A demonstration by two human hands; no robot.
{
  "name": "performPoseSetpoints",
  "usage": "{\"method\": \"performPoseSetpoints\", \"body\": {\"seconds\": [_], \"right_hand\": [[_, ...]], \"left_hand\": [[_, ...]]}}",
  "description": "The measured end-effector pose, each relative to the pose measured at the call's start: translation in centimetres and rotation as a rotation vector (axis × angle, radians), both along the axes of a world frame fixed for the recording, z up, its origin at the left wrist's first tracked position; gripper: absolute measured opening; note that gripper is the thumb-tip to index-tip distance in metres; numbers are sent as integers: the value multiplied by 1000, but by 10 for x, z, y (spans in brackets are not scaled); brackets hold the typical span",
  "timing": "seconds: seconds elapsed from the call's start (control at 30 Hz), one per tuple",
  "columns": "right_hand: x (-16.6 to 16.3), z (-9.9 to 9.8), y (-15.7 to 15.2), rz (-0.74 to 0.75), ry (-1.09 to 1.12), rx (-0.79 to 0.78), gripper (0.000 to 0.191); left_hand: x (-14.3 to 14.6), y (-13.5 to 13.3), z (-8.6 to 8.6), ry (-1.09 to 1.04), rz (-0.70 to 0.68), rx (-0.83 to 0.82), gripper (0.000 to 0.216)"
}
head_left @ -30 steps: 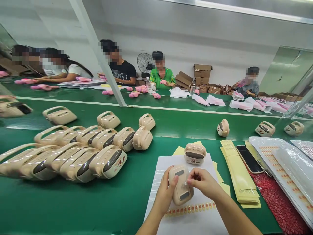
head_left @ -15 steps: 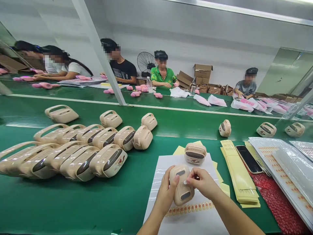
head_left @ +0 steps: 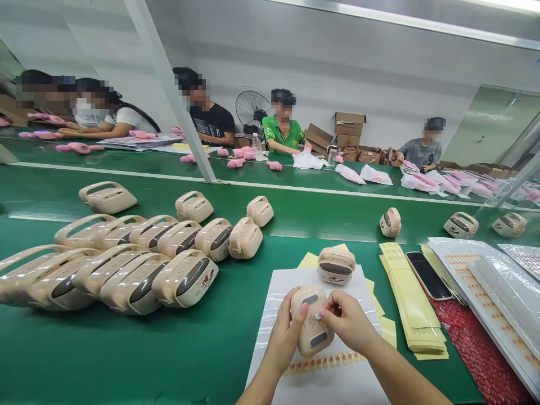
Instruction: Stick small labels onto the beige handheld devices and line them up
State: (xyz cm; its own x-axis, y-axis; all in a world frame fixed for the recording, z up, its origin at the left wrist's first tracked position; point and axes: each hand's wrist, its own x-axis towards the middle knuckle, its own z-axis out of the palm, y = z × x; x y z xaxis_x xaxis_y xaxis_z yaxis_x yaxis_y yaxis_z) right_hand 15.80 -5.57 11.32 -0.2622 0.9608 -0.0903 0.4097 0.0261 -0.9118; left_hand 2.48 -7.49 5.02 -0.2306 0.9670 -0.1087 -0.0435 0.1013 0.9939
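Observation:
In my left hand (head_left: 283, 332) is a beige plastic case (head_left: 310, 306) with rounded corners. Its underside faces me, with two grey oblong pads and small printed text between them. My right hand (head_left: 348, 316) pinches a small white piece (head_left: 318, 316) against that face, by the text; whether it is a sticker I cannot tell. Below the case lies a white sheet (head_left: 270, 315) bearing a row of small orange-and-yellow oval stickers (head_left: 318, 363). Another beige case with a handle (head_left: 336, 265) stands upright at the sheet's far edge.
Several beige handled cases (head_left: 188, 278) stand in rows at the left. On the right are yellow paper strips (head_left: 411, 304), a phone (head_left: 428, 275), red bubble wrap (head_left: 464, 343) and sticker sheets (head_left: 485, 292). Across the green bench, several people handle pink items.
Both hands stay on the case, with only a slight shift. The right fingertips still press the white piece near the printed text, which now shows more plainly. Co-workers' arms have moved slightly.

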Motion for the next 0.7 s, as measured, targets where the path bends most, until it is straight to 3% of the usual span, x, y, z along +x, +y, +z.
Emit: {"method": "performPoseSetpoints", "body": {"seconds": [0.33, 0.5, 0.57, 0.7], "right_hand": [[-8, -5, -11, 18, -302, 366, 20], [13, 2, -6, 33, -33, 223, 15], [44, 4, 11, -137, 28, 220, 15], [133, 2, 60, -608, -100, 234, 27]], "left_hand": [[2, -2, 4, 45, 22, 2, 64], [1, -3, 12, -36, 62, -20, 63], [-5, -4, 16, -154, 86, -73, 59], [-22, -4, 23, -501, 155, -325, 43]]}}
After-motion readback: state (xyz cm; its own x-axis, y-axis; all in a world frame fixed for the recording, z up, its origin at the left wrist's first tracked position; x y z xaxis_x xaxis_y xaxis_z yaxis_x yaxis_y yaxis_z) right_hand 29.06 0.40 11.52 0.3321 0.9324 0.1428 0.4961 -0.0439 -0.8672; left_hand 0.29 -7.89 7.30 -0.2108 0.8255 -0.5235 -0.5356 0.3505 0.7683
